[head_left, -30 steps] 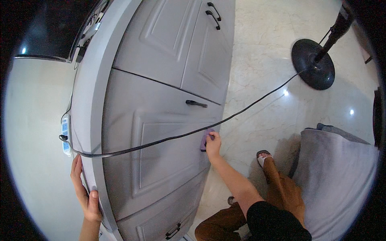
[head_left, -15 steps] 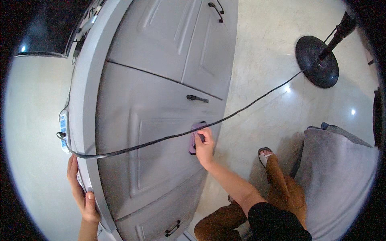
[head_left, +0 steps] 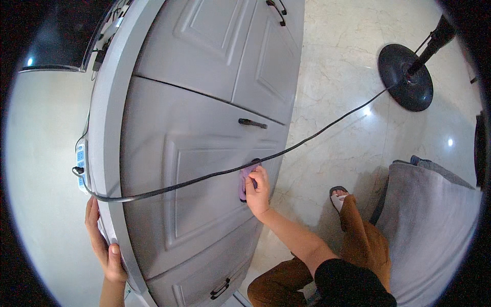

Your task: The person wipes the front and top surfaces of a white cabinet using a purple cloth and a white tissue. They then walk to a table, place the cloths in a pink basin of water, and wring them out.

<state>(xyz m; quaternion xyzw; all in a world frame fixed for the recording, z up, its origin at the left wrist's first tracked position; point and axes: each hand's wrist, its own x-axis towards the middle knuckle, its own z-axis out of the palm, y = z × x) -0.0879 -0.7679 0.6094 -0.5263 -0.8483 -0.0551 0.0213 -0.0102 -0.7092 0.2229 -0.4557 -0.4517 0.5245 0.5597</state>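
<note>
My right hand [head_left: 257,190] pinches a small purple cloth [head_left: 243,187] with dark ends and presses it to the grey cabinet door [head_left: 153,153]. Part of the cloth is hidden under my fingers. Just beyond it on the same front sits a black bar handle [head_left: 252,124]. At the cabinet's pale top edge [head_left: 111,133] rests my left hand [head_left: 108,256], its fingers stretched out along the edge and the thumb apart. A black cord [head_left: 204,178] crosses over the door, passing close to my right hand.
The cord runs from a white-and-blue power strip [head_left: 81,163] on the left to a black round stand base [head_left: 406,77] on the floor. A screen [head_left: 56,36] stands at far left. Grey fabric [head_left: 429,225] covers something at the right, near my sandalled foot [head_left: 337,197].
My right hand and the purple cloth have slid slightly down and left along the door. My left hand keeps its place. The view has shifted a little.
</note>
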